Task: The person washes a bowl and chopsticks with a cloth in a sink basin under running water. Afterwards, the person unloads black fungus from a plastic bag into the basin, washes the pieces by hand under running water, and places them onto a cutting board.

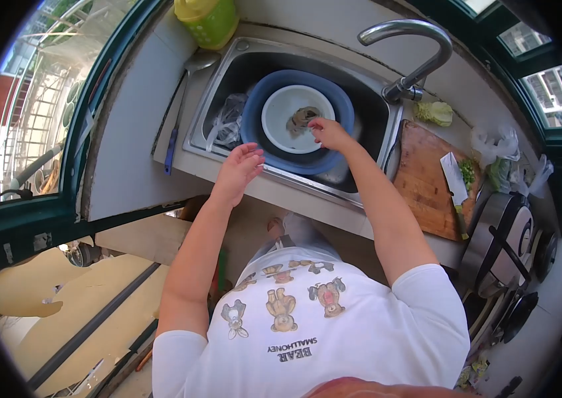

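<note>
A white bowl (278, 119) sits inside a blue basin (252, 126) in the metal sink (374, 119). Greyish-brown shrimp-like pieces (302, 118) lie in the white bowl. My right hand (329, 134) is over the bowl's right side, close beside the pieces, its fingers pinched together; what they hold, if anything, is too small to name. Near the sink's front edge, my left hand (238, 174) is raised with its fingers apart and nothing in them. A crumpled clear plastic bag (228, 123) lies in the sink, left of the basin.
A curved faucet (420, 63) rises at the sink's back right. On the right, a wooden cutting board (421, 179) bears a knife (454, 178) and chopped greens (468, 174); cabbage (433, 113) sits behind it. A long-handled spatula (181, 109) and a green-yellow container (207, 23) are at left.
</note>
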`<action>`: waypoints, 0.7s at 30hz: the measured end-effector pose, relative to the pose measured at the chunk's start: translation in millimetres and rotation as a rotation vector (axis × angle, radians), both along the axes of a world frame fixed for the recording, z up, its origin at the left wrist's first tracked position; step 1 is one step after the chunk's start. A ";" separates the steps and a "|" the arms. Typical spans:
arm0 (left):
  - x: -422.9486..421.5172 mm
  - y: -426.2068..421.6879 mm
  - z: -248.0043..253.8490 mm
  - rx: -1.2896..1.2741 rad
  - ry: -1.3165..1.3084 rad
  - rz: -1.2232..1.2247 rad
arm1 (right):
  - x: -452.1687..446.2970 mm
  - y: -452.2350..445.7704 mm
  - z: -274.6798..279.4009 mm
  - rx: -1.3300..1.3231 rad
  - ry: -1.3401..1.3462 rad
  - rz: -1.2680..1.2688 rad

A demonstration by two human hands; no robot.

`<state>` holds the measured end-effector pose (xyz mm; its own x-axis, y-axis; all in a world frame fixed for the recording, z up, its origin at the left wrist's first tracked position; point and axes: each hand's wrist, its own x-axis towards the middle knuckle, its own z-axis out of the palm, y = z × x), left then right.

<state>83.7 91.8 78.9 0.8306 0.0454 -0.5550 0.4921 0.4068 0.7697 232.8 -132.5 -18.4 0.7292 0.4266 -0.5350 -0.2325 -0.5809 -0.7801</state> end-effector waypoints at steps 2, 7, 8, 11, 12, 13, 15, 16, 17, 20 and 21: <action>30.4 0.0 -15.7 -0.018 0.141 0.089 | 27.3 31.6 -57.0 -0.211 -0.429 -0.015; 81.1 2.1 -72.2 -0.036 0.362 0.191 | -4.3 84.0 -86.9 -0.535 -0.674 0.208; 86.7 -0.7 -83.3 -0.029 0.411 0.207 | 1.3 78.3 -83.8 -0.441 -0.595 0.317; 106.6 2.3 -115.1 -0.019 0.498 0.187 | 19.0 70.1 -86.1 -0.391 -0.661 0.030; 114.8 1.9 -114.2 -0.048 0.514 0.200 | 19.9 67.5 -92.2 -0.412 -0.722 -0.172; 123.4 -0.3 -111.5 -0.078 0.534 0.207 | 17.7 68.9 -105.9 -0.408 -0.847 -0.143; 133.6 -0.4 -115.9 -0.155 0.547 0.176 | 34.5 74.9 -123.8 -0.217 -0.538 -0.138; 135.6 1.9 -120.8 -0.193 0.540 0.185 | 38.4 76.7 -126.9 -0.125 -0.379 -0.131; 135.3 4.3 -125.8 -0.233 0.535 0.198 | 38.0 76.5 -129.7 0.105 -0.185 -0.488; 128.0 8.5 -146.1 -0.339 0.490 0.216 | 48.9 106.6 -91.6 0.593 0.232 -1.174; 129.5 11.1 -150.2 -0.362 0.465 0.206 | 55.6 124.0 -91.6 0.620 0.239 -1.185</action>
